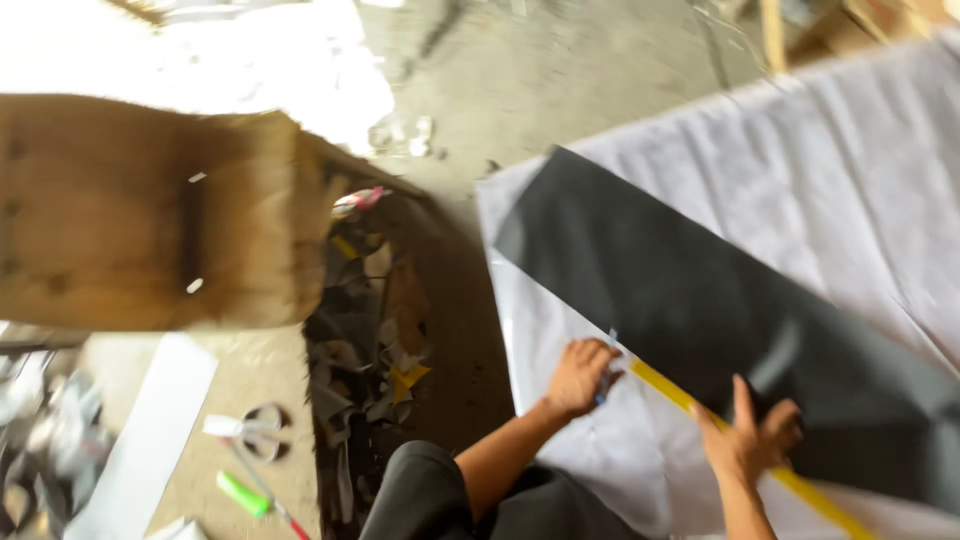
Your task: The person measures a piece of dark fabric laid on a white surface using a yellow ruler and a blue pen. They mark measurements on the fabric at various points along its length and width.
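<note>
Lower centre-right of frame: both hands work along the near edge of a long black sheet [700, 300], which lies diagonally from mid-frame to the right edge over a pale white sheet [850, 170] spread on the floor.

Left hand [583, 375], lower centre, is curled round a small blue marker [607, 372], tip close to the black sheet's corner & the end of a yellow ruler [665, 388]. Grip looks closed, pen-style; blur hides details.

Right hand [748, 440], lower right, is spread flat w/ fingers splayed, pressing on ruler & black sheet together, prob. so the straightedge doesn't slide while the marker runs beside it. It holds nothing, just pins.

Ruler runs along the black sheet's lower edge toward bottom right, so it serves as a guide.

Left side of frame: wooden stool [150, 210], pile of dark scraps [365, 360], scissors [255, 430] & a green-handled tool [243, 494] on the concrete floor [520, 80], well apart from the hands.
</note>
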